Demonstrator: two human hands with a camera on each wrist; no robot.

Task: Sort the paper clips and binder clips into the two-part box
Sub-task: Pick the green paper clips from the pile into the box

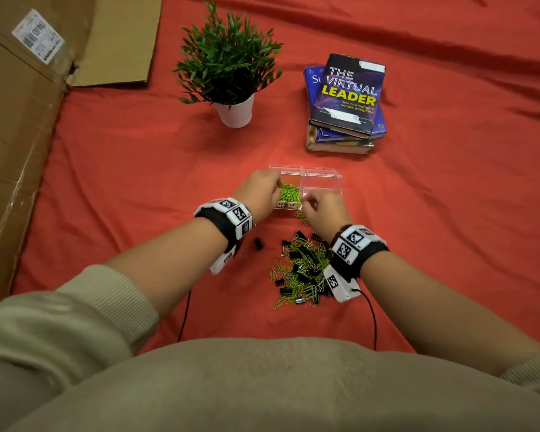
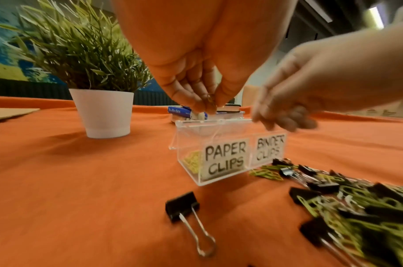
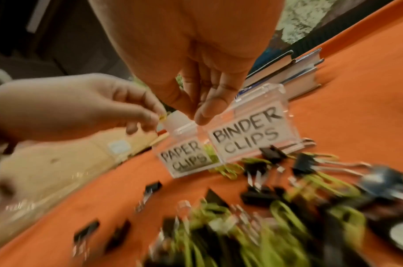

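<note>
A clear two-part box (image 1: 321, 177) stands on the red cloth, labelled PAPER CLIPS (image 2: 225, 160) and BINDER CLIPS (image 2: 270, 150). Green paper clips (image 1: 289, 193) lie in its left compartment. My left hand (image 1: 279, 185) hovers over that compartment and pinches one green paper clip (image 3: 162, 117) between thumb and fingertips. My right hand (image 1: 306, 202) hangs over the box's front rim near the divider, its thumb and fingers (image 3: 203, 115) drawn together; nothing shows between them. A mixed pile of green paper clips and black binder clips (image 1: 303, 269) lies in front of the box.
One black binder clip (image 2: 184, 206) lies apart, left of the pile. A potted plant (image 1: 231, 73) and a stack of books (image 1: 346, 101) stand behind the box. Flattened cardboard (image 1: 19, 120) covers the left side. Wrist cables (image 1: 373, 319) trail toward me.
</note>
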